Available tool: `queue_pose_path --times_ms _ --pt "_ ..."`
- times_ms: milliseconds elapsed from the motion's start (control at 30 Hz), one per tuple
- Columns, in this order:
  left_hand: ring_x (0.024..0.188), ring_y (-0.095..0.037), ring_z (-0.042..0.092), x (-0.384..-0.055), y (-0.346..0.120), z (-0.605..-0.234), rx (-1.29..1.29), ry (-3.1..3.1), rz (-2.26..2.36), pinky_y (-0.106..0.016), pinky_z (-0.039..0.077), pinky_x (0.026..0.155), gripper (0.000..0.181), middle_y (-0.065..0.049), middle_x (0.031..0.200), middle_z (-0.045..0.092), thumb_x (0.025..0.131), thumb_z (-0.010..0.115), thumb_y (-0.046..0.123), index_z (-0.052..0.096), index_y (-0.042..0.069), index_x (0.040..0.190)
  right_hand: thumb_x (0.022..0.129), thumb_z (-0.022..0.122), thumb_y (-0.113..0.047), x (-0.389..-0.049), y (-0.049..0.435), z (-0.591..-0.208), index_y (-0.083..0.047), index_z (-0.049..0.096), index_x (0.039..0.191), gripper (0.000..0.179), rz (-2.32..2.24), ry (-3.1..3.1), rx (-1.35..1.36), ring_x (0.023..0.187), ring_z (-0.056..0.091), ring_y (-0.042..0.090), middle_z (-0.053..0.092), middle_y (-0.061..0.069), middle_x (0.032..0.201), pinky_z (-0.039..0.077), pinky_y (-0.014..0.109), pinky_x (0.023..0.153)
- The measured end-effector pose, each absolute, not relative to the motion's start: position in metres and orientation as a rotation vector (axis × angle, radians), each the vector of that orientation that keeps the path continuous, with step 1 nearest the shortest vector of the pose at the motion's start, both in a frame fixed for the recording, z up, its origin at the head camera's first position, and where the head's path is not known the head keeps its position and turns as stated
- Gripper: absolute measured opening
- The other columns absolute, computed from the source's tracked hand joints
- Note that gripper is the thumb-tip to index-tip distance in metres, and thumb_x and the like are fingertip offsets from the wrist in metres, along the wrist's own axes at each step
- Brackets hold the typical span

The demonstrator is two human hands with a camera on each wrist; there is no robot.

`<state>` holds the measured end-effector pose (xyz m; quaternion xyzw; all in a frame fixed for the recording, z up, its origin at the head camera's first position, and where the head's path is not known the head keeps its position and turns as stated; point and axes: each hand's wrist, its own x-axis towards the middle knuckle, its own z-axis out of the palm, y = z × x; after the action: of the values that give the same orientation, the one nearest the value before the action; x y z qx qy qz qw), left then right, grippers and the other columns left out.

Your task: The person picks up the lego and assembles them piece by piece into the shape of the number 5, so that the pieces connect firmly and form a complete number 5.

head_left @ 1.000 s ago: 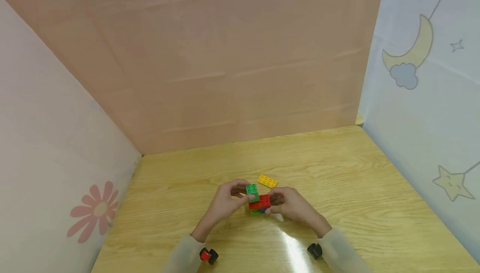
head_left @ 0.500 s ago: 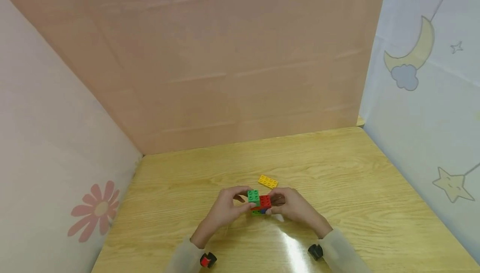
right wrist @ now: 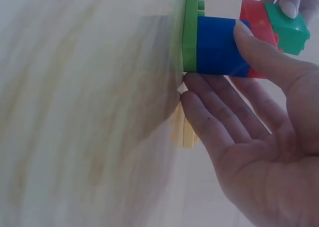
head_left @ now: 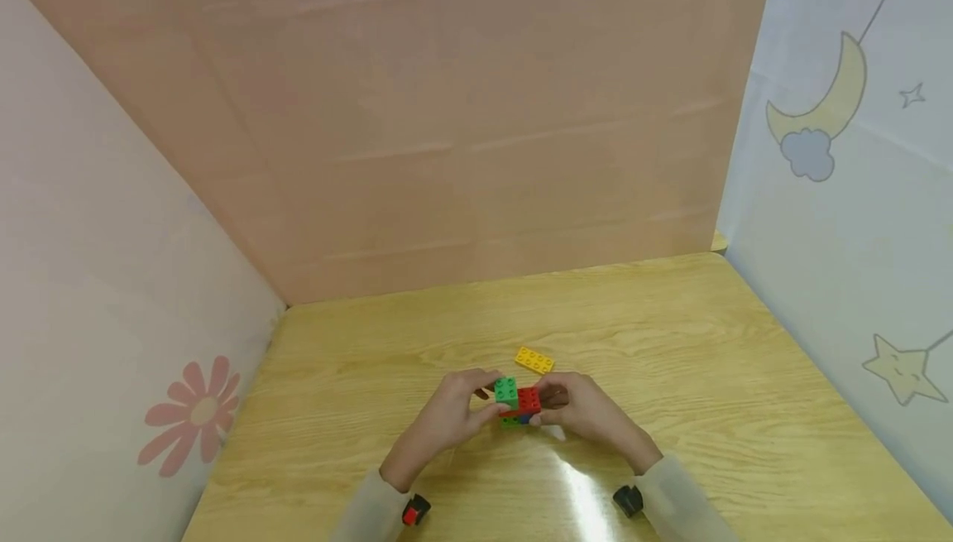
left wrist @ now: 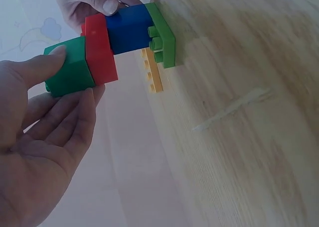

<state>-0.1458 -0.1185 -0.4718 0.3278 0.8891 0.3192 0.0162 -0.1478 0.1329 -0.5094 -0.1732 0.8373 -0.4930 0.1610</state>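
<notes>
A small brick stack stands on the table. Its base is a flat light-green plate (left wrist: pixel 163 35); above it come a blue block (right wrist: pixel 217 48) and a longer red brick (head_left: pixel 529 400). My left hand (head_left: pixel 450 410) pinches a green square block (head_left: pixel 506 391) between thumb and fingers, right at the top of the red brick's left end. Bare red studs show to the right of it. From the other side my right hand (head_left: pixel 588 410) grips the blue block, its thumb (right wrist: pixel 249 40) near the seam with the red brick and its fingers behind.
Just behind the stack a flat yellow brick (head_left: pixel 534 360) lies studs up on the wooden table (head_left: pixel 357 443). A tan sheet (head_left: pixel 476 153) rises along the back edge, with patterned panels at both sides. Light glares off the table in front of the right hand.
The green block has come down and slightly right with the left hand, levelling over the red brick's left end. The right hand keeps its grip on the stack, almost still.
</notes>
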Motion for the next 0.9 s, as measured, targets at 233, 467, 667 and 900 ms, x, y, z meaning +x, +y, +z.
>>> queue_pose_path --times_ms 233,467,667,900 --pt "0.092 -0.017 0.07 -0.1485 -0.1186 -0.4703 1.058 2.771 0.955 -0.027 0.06 0.079 0.042 -0.001 0.105 0.072 0.094 0.068 0.031 0.065 0.008 0.128 0.083 0.079 -0.028 -0.1483 0.1332 -0.5089 -0.022 0.069 0.106 0.026 -1.399 2.401 -0.522 0.102 0.07 0.017 0.073 -0.001 0.11 0.058 0.037 0.091" --pt "0.094 -0.019 0.069 -0.1498 -0.1195 -0.47 1.057 2.758 0.944 -0.032 0.06 0.083 0.038 0.003 0.102 0.071 0.093 0.068 0.033 0.067 0.012 0.125 0.083 0.079 -0.028 -0.1473 0.1326 -0.5073 -0.021 0.069 0.106 0.026 -1.396 2.408 -0.503 0.101 0.07 0.017 0.072 -0.001 0.11 0.058 0.037 0.091" --pt "0.095 -0.019 0.069 -0.1498 -0.1204 -0.4709 1.06 2.743 0.949 -0.033 0.06 0.084 0.036 0.004 0.103 0.071 0.093 0.069 0.032 0.067 0.014 0.124 0.084 0.078 -0.027 -0.1462 0.1326 -0.5078 -0.019 0.068 0.107 0.026 -1.382 2.402 -0.518 0.101 0.07 0.017 0.072 0.0 0.11 0.058 0.035 0.089" --pt "0.094 -0.018 0.069 -0.151 -0.1194 -0.4698 1.035 2.738 0.964 -0.033 0.06 0.084 0.034 0.003 0.102 0.071 0.092 0.07 0.03 0.069 0.014 0.121 0.084 0.079 -0.025 -0.1461 0.132 -0.5048 -0.019 0.069 0.106 0.025 -1.387 2.416 -0.513 0.1 0.07 0.017 0.073 0.001 0.11 0.059 0.036 0.088"
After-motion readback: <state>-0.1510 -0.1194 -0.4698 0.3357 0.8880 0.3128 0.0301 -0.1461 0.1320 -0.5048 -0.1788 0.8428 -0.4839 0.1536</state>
